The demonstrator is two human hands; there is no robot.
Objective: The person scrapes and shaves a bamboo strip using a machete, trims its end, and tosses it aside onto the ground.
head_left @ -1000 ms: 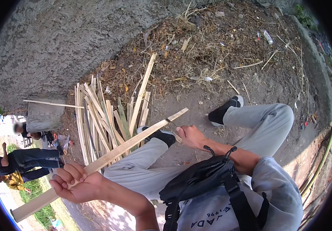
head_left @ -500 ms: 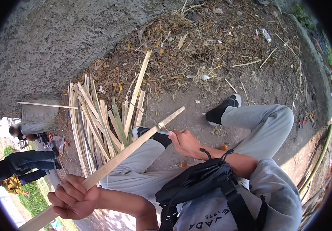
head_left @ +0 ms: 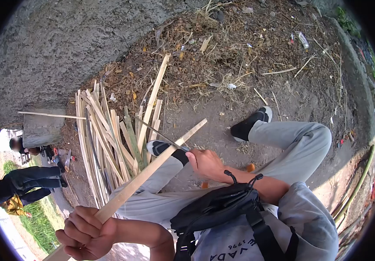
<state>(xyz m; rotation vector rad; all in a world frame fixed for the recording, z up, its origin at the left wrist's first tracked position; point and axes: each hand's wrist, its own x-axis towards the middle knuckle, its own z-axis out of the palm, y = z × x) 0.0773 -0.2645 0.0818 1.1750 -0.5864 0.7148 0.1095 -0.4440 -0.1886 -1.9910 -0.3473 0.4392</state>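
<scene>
A long pale strip of split wood or bamboo (head_left: 137,180) runs diagonally from lower left to the middle of the view. My left hand (head_left: 85,232) is wrapped round its lower part. In my right hand (head_left: 207,164) is a knife (head_left: 163,135), its thin dark blade pointing up and left. The blade crosses the strip near its far end. Most of the knife's handle is hidden by my fingers.
A pile of similar strips (head_left: 105,139) lies beyond my left leg. One strip (head_left: 50,115) rests across a concrete block (head_left: 44,130). People (head_left: 26,182) stand at the far left. Dry leaves and litter cover the ground near a rough wall (head_left: 65,48).
The strip has slid a little down and left, with my left hand lower. The knife blade, earlier hardly visible, now shows lying across the strip. My right hand has shifted slightly left.
</scene>
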